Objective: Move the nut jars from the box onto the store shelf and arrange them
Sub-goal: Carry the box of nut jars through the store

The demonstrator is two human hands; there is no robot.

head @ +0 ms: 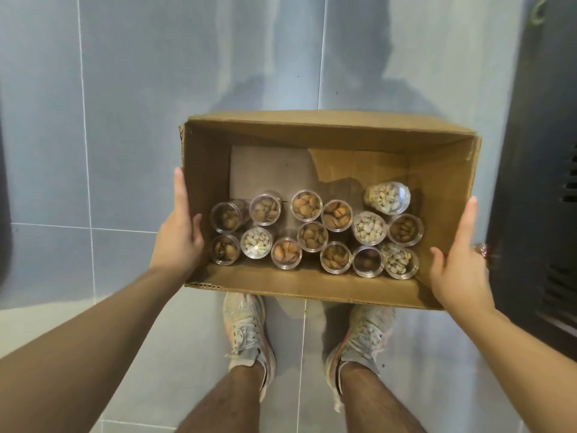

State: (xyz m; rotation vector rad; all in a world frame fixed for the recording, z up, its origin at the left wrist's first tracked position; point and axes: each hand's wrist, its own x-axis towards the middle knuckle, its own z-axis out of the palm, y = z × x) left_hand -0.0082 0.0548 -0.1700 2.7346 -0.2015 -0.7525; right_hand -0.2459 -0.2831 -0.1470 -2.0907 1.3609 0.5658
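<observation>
An open cardboard box [327, 132] is carried above the floor in front of me. Several clear nut jars stand in its near half. Some hold brown almonds [306, 205], others pale pistachios [369, 228]. One pistachio jar [387, 197] at the right leans tilted. My left hand [179, 235] presses flat against the box's left wall, thumb over the rim. My right hand [459, 260] presses flat against the right wall with straight fingers. No shelf is in view.
Grey floor tiles [125, 120] spread below. My two feet in pale sneakers [246, 332] stand under the box. A dark slatted unit [546, 182] runs along the right edge.
</observation>
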